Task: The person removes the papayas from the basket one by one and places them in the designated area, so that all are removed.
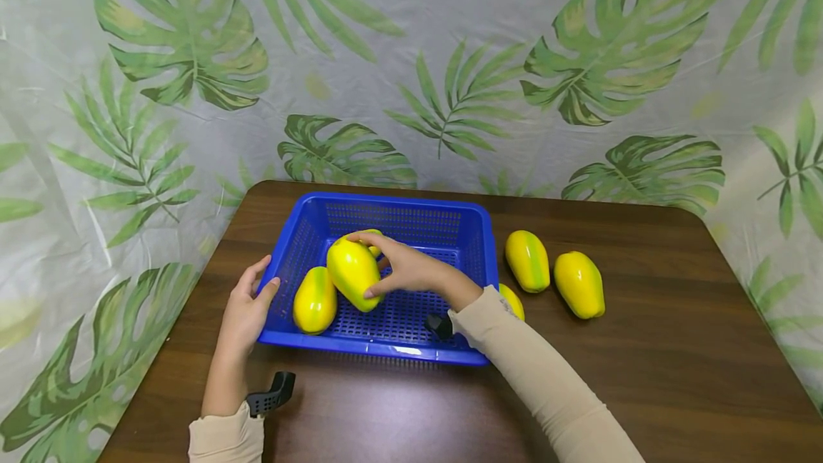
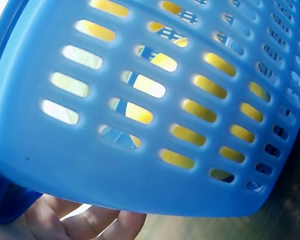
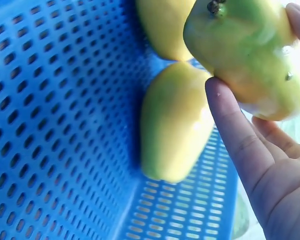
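The right hand (image 1: 411, 267) grips a yellow-green papaya (image 1: 352, 271) above the left part of the blue basket (image 1: 386, 350). In the right wrist view the same papaya (image 3: 240, 55) is pinched between thumb and fingers (image 3: 232, 115). Another papaya (image 1: 315, 302) lies in the basket at its left, and one more (image 1: 376, 233) shows partly behind the held one. The left hand (image 1: 246, 306) holds the basket's left rim, thumb on top; in the left wrist view its fingers (image 2: 92, 220) curl at the edge of the basket wall (image 2: 80, 165).
Right of the basket, two papayas (image 1: 527, 261) (image 1: 579, 284) lie on the brown wooden table (image 1: 675, 349); a third (image 1: 511, 301) is partly hidden by the right sleeve. A leaf-patterned cloth (image 1: 450, 56) hangs behind the table. Black straps are on both wrists.
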The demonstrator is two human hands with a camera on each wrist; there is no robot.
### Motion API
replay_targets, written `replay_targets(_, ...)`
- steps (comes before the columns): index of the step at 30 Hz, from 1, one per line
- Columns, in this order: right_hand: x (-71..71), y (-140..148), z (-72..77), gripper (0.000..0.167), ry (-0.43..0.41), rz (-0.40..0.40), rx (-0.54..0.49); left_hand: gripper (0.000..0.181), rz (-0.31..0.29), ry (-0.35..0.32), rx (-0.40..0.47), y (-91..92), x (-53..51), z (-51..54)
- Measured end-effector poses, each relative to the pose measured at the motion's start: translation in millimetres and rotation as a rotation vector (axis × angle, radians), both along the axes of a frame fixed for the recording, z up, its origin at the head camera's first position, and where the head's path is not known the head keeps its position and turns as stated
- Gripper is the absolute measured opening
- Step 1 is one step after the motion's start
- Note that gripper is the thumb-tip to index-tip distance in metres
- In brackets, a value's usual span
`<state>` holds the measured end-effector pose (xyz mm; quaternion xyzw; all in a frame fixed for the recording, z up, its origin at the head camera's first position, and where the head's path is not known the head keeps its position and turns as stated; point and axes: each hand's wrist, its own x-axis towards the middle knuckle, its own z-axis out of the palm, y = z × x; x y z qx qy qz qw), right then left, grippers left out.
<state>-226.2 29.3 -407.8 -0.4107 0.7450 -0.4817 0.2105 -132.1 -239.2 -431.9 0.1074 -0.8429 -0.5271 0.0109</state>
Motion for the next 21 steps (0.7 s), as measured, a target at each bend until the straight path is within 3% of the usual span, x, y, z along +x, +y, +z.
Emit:
replay_targets(11,2.2,7,15.1,0.084,-0.063,-0.09,-0.093,0.051,-0.001,0.002,-0.006,-0.1,0.4,0.0)
replay_targets(21,22.1,20,52.5,0.081,-0.069,-0.163,-0.132,0.05,0.001,0.029,-0.013,-0.4,-0.6,0.4)
